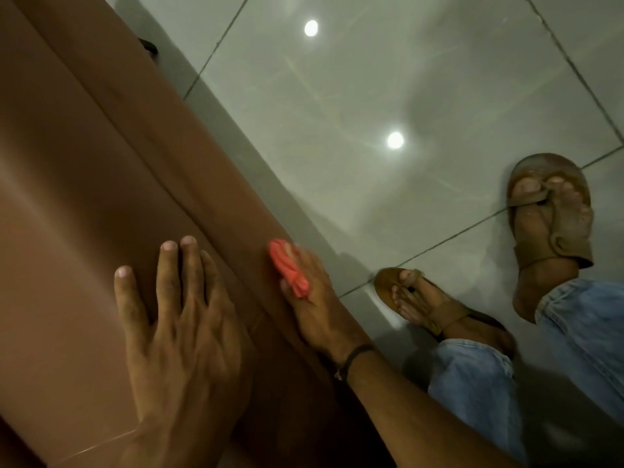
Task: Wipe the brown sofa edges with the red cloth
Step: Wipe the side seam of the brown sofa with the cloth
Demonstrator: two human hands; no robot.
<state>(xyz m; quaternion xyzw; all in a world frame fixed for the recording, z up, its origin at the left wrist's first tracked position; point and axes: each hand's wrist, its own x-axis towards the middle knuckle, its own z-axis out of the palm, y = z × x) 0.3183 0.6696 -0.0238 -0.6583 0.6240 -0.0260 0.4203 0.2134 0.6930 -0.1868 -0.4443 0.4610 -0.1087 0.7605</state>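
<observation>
The sofa (84, 197) fills the left side, brown and smooth, its outer edge running down toward the person. The left hand (179, 319) lies flat on the sofa's top, fingers (169, 265) spread and straight, palm down — gripping nothing.

Just to the right, over the sofa's edge, the right hand (314, 298) presses the cloth (289, 268) against the sofa's side face. The cloth is red, bunched into folds, and the right fingers are curled around it, holding it tight to the brown surface; the fingertips are partly hidden behind the folds. A dark band (354, 358) circles the right wrist.

Beyond the sofa's edge lies the floor (371, 79) — pale glossy tiles with dark joints, two round lights mirrored in them. The person's feet stand there in brown sandals (547, 211), one close to the sofa's base near the right hand, the other farther out. Blue jeans (479, 393) cover the legs above them.

Near the sofa's far end, a small dark thing shows at its edge; I cannot tell what it is.
</observation>
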